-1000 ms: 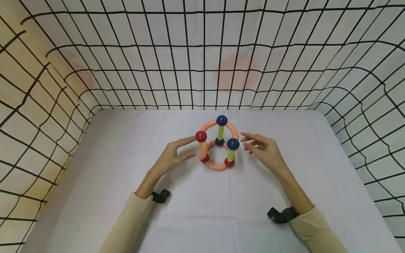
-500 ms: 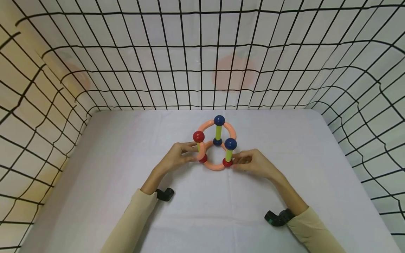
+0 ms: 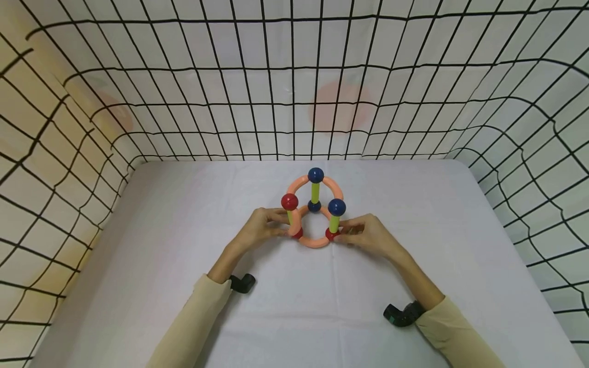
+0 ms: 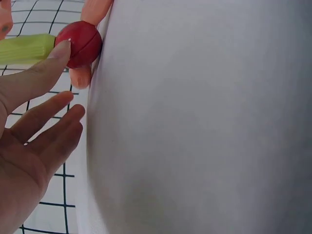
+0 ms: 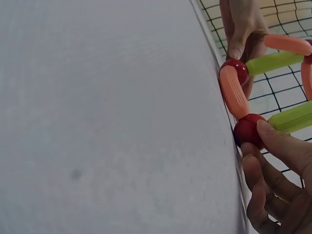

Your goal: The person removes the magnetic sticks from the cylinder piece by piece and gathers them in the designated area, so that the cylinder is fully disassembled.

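The toy [image 3: 314,243], a ring of balls and bars, stands upright on the white table [image 3: 294,317]. At the toy's left, the left hand [image 3: 257,230] pinches the lower left red ball [image 4: 84,41], its other fingers spread; at the toy's right, the right hand [image 3: 370,236] pinches the lower right red ball [image 5: 247,129]. Wide tabletop stretches left, right and in front of the toy. Behind it the strip is narrower, ending at the far edge and wire grid [image 3: 293,104].
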The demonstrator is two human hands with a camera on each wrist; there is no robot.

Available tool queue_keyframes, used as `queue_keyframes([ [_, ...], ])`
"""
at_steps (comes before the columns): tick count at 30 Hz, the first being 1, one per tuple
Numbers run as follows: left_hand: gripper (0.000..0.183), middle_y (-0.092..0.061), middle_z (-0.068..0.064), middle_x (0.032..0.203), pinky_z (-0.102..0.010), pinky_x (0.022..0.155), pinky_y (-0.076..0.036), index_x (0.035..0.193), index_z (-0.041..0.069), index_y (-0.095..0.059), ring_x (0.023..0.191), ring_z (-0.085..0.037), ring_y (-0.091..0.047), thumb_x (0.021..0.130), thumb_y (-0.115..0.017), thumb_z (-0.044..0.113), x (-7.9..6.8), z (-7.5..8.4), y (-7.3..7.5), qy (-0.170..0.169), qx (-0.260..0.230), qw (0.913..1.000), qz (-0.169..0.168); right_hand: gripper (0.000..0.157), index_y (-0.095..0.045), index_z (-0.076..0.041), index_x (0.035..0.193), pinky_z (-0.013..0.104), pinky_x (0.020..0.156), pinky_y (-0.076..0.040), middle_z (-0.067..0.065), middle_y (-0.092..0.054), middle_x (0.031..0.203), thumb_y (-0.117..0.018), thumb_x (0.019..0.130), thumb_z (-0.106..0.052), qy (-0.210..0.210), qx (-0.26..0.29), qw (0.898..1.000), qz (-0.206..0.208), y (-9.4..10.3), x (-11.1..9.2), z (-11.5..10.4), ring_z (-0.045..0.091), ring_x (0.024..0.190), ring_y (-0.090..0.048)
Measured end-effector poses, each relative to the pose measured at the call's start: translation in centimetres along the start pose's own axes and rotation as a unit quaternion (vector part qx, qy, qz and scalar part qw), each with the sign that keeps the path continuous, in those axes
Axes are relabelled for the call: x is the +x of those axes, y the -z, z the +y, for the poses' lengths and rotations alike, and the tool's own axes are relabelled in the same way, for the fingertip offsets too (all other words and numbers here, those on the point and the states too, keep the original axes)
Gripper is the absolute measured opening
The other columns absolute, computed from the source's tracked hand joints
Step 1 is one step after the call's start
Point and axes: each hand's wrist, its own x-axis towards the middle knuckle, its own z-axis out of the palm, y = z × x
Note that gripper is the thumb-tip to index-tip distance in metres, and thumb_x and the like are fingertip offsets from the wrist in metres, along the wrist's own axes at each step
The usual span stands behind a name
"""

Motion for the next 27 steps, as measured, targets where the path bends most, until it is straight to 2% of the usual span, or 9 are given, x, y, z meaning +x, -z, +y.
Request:
queue_keyframes([
  [5, 0.024, -0.070, -0.023, 0.132, -0.053, 0.117, -0.045, 0.107, -0.002, -0.080, 0.135, -0.039, -0.060, 0.083, -0.083, -0.002, 0.0, 0.3, -0.4, 0.002, 0.010, 0.9999, 0.001, 0.035, -0.076, -0.002, 0.122, 0.022, 0.058, -0.053, 0.013, -0.076, 0.094, -0.082, 0.090, -0.016, -0.011, 0.005, 1.000, 0.004, 0.5, 0.0, 0.0, 0.018, 0.067, -0.067],
  [12, 0.028, -0.067, -0.022, 0.137, -0.053, 0.117, -0.045, 0.108, -0.002, -0.080, 0.136, -0.038, -0.060, 0.081, -0.085, -0.003, -0.4, 1.0, -1.1, -0.022, 0.015, 0.9996, -0.004, 0.035, -0.075, -0.001, 0.123, 0.023, 0.056, -0.050, 0.015, -0.074, 0.096, -0.080, 0.091, -0.014, -0.018, 0.012, 1.000, 0.013, 0.9, 0.4, 0.3, 0.019, 0.061, -0.064],
  [16, 0.029, -0.061, -0.022, 0.145, -0.052, 0.119, -0.043, 0.108, -0.001, -0.080, 0.140, -0.039, -0.055, 0.080, -0.085, -0.003, -0.7, 1.4, -1.6, -0.033, 0.027, 0.9991, -0.007, 0.038, -0.073, 0.000, 0.126, 0.022, 0.055, -0.047, 0.016, -0.074, 0.096, -0.079, 0.092, -0.015, -0.018, 0.004, 0.999, 0.026, 1.2, 0.8, 0.6, 0.018, 0.058, -0.062],
  [21, 0.034, -0.051, -0.020, 0.156, -0.054, 0.123, -0.038, 0.112, 0.003, -0.081, 0.148, -0.039, -0.044, 0.079, -0.089, 0.006, -0.9, 1.9, -2.2, -0.033, 0.050, 0.9975, -0.036, 0.039, -0.072, 0.000, 0.127, 0.022, 0.054, -0.044, 0.018, -0.074, 0.099, -0.079, 0.093, -0.017, -0.017, 0.000, 0.999, 0.049, 1.4, 1.2, 0.9, 0.018, 0.056, -0.061],
  [24, 0.040, -0.045, -0.021, 0.160, -0.054, 0.123, -0.037, 0.117, 0.004, -0.079, 0.151, -0.040, -0.040, 0.079, -0.090, 0.008, -1.0, 2.0, -2.3, -0.033, 0.063, 0.9963, -0.048, 0.037, -0.073, 0.000, 0.127, 0.023, 0.053, -0.045, 0.020, -0.075, 0.102, -0.078, 0.094, -0.016, -0.020, -0.003, 0.998, 0.061, 1.5, 1.2, 0.9, 0.019, 0.056, -0.061],
  [27, 0.042, -0.043, -0.024, 0.161, -0.054, 0.122, -0.038, 0.121, 0.004, -0.077, 0.152, -0.042, -0.039, 0.081, -0.089, 0.009, -1.3, 2.2, -2.0, -0.039, 0.080, 0.9949, -0.048, 0.036, -0.072, -0.002, 0.128, 0.023, 0.055, -0.045, 0.021, -0.075, 0.105, -0.076, 0.095, -0.015, -0.030, -0.015, 0.997, 0.073, 1.7, 1.0, 0.6, 0.020, 0.057, -0.063],
])
